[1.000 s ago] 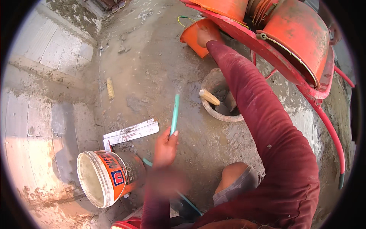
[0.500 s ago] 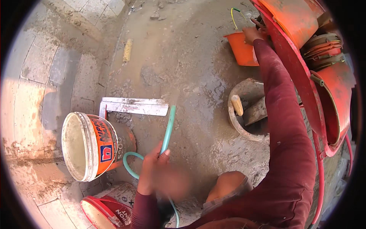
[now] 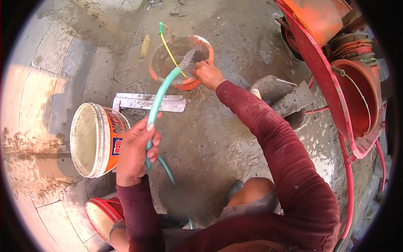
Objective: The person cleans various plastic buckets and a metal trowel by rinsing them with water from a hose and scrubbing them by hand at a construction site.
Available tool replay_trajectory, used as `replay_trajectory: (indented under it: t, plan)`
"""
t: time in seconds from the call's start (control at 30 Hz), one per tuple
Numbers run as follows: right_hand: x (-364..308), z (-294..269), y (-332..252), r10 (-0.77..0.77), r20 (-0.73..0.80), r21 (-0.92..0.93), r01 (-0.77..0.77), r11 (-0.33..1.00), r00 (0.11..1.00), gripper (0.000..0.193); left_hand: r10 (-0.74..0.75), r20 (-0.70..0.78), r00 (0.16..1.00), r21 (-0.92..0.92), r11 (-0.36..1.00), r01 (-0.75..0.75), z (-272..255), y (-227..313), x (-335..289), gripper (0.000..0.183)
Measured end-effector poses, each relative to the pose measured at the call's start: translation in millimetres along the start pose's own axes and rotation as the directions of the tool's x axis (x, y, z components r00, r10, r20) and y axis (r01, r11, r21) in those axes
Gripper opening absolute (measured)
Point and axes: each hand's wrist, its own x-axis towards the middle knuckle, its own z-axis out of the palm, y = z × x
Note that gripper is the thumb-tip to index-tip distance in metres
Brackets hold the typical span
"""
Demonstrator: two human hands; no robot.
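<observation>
My left hand [image 3: 137, 147] is closed around a pale green hose [image 3: 158, 101], its end pointing up and away from me. Water [image 3: 189, 57] runs from that end into an orange bucket [image 3: 188, 86] with a mud-smeared interior. The bucket's near right rim is gripped by my right hand [image 3: 208, 74], fingers bent over the edge. A yellow handle [image 3: 168, 52] with a green grip [image 3: 160, 27] lies across the bucket's left side. Just nearer than the bucket, a long flat metal trowel [image 3: 168, 103] lies on the wet ground.
A white-and-orange paint pail [image 3: 98, 140] stands left, with a red-rimmed pail [image 3: 98, 206] nearer. On the right, a mud-caked container [image 3: 273, 86] sits by a grey metal blade [image 3: 296, 101]. Beyond is a red wheelbarrow [image 3: 321, 54] bearing orange buckets [image 3: 357, 90]. Block wall [image 3: 37, 92] borders the left.
My right hand has brought the orange bucket leftward from beside the wheelbarrow. My left hand has raised the hose toward it, and water now flows from its end into the bucket.
</observation>
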Motion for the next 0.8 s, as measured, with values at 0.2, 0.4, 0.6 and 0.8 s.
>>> replay_trajectory:
  t: [0.2, 0.4, 0.6, 0.8]
  plan:
    - [6.6, -31.1, -58.6, 0.302, 0.176, 0.854, -0.298, 0.426, 0.937, 0.016, -0.053, 0.080, 0.995, -0.206, 0.976, 0.068, -1.9, -39.2, 20.4, 0.038]
    - [45.9, -61.8, -31.9, 0.183, 0.917, 0.382, -0.651, -0.656, 0.354, 0.015, 0.045, 0.218, 0.975, -0.346, 0.938, 0.034, 66.4, -67.1, 64.3, 0.035]
    - [62.9, -119.5, -66.8, 0.213, 0.889, 0.456, -0.741, -0.493, 0.405, 0.014, 0.090, 0.274, 0.958, -0.354, 0.935, 0.013, 44.2, -91.8, 112.3, 0.052]
    - [31.8, -148.0, -77.4, 0.591, 0.726, 0.461, -0.886, -0.041, 0.350, 0.044, -0.251, -0.005, 0.968, -0.731, 0.662, 0.168, 18.7, -115.7, 215.1, 0.085]
